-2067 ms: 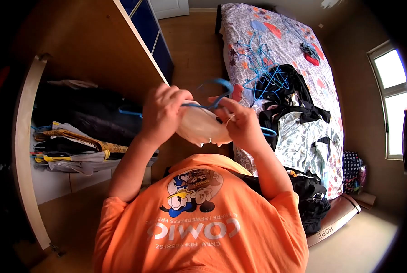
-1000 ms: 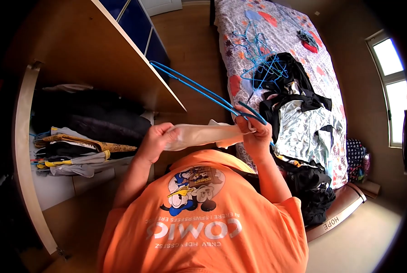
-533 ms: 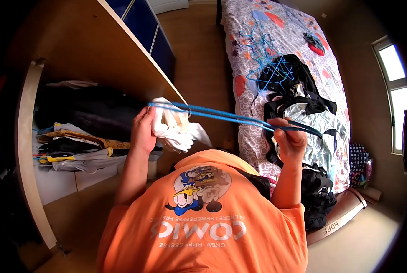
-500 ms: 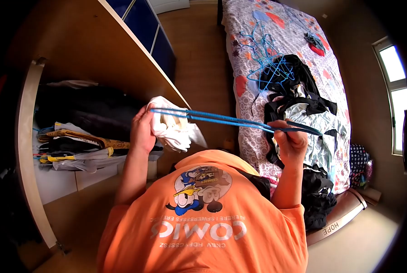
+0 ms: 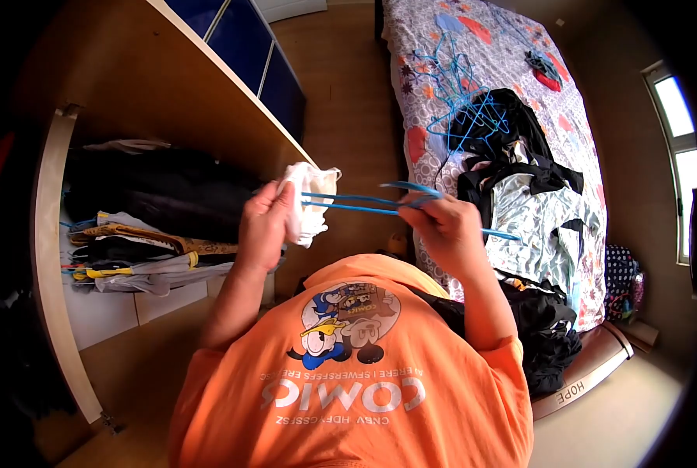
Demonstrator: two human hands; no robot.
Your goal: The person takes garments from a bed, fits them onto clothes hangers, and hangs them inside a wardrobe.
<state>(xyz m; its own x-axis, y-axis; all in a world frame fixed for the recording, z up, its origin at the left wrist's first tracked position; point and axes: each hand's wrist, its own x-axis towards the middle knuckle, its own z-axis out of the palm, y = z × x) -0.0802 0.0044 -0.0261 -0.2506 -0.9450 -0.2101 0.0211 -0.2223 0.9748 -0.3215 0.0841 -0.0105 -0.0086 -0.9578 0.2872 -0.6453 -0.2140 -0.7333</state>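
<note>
My left hand (image 5: 266, 222) is closed on a bunched white garment (image 5: 313, 221) in front of my chest. In my right hand (image 5: 448, 232) I grip a blue clothes hanger (image 5: 356, 207), seen nearly edge-on. Its two thin bars run leftward to the white garment, and their far ends are hidden at the cloth. A short blue part sticks out above my right fingers, and another bar pokes out to the right past the hand. I cannot tell whether this is one hanger or more.
On the right, a patterned bed (image 5: 411, 93) bears a heap of blue hangers (image 5: 469, 109), black clothes (image 5: 539, 331) and a shiny silver garment (image 5: 520, 210). At left, an open wardrobe (image 5: 48, 234) holds dark clothes (image 5: 161, 191) and folded ones. Its door (image 5: 224, 86) stands beyond my left hand.
My right hand has moved left, toward the white garment, and the hanger has turned in its grip. My left hand has shifted slightly right and down with the garment.
</note>
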